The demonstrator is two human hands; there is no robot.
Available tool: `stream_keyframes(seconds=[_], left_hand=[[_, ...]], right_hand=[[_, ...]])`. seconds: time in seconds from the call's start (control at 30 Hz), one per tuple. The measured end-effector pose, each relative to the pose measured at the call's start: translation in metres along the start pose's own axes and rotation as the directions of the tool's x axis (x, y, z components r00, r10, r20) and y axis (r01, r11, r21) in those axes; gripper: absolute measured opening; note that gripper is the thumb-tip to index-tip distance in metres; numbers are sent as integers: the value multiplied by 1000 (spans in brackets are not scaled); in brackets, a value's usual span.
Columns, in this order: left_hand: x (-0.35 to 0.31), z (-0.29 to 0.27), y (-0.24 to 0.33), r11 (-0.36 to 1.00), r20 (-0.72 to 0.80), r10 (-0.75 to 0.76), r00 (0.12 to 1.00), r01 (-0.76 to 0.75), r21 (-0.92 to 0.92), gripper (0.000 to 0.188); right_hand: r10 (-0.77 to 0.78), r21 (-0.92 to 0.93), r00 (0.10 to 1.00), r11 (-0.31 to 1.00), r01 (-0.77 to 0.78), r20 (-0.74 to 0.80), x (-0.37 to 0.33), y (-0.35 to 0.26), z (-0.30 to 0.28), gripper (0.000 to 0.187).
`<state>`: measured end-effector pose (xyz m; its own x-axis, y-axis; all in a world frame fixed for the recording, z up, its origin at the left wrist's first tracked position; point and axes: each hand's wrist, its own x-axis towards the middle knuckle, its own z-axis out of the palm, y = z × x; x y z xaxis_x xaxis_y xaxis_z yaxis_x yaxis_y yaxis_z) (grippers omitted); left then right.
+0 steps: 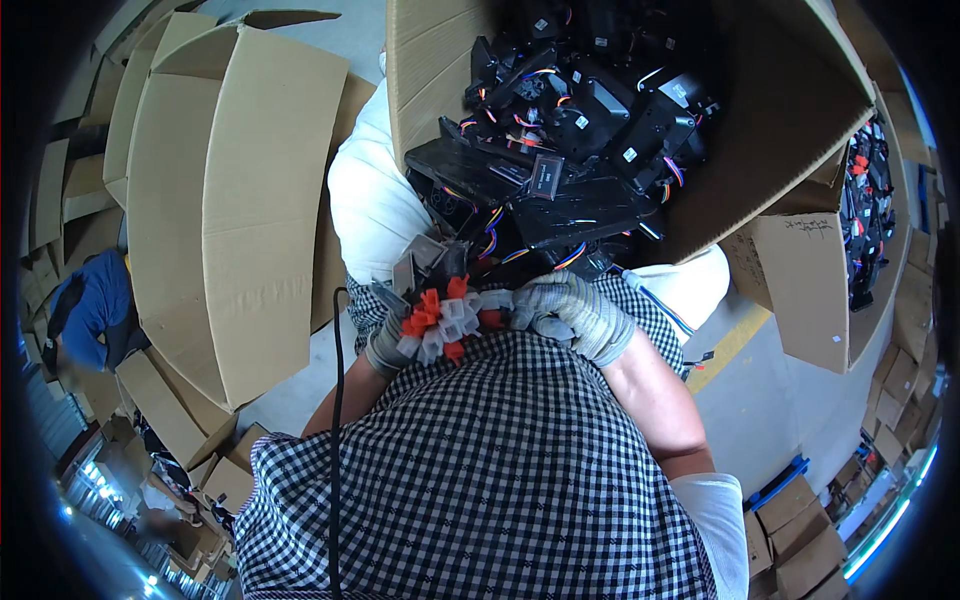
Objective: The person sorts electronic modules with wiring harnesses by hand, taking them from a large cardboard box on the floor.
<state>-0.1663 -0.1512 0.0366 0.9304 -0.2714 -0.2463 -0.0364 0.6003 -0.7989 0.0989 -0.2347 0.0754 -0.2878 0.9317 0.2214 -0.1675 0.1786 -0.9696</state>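
My left hand (386,346), in a pale work glove, is closed around a bunch of small red and white plastic connectors (440,320) in front of my checked apron. Grey and black pieces (428,265) stick up behind the connectors, and much of my left hand is hidden by the bunch. On the other side my right hand (578,315), also gloved, has its fingers drawn together at the bunch's right end. A red bit (491,318) shows beside its fingertips; what they pinch is hidden.
Between my knees a large cardboard box (430,60) holds black plastic units (590,110) with coloured wires. Another carton (800,280) with black and red parts stands at right. Tall cartons (265,200) are at left, near another person (98,310). A black cable (337,450) hangs down my left side.
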Motion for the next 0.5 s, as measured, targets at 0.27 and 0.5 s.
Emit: stream_keyframes(seconds=[0.27,0.5], left_hand=[[5,2,-5,979,-58,89,994,-98,-179,30],[-3,1,-2,-425,533,339,775,-380,822,48]], right_hand=[[55,10,998,998,-55,22,-3,-7,1,12],[-92,-110,993,989,100,73,11,-5,-9,15]])
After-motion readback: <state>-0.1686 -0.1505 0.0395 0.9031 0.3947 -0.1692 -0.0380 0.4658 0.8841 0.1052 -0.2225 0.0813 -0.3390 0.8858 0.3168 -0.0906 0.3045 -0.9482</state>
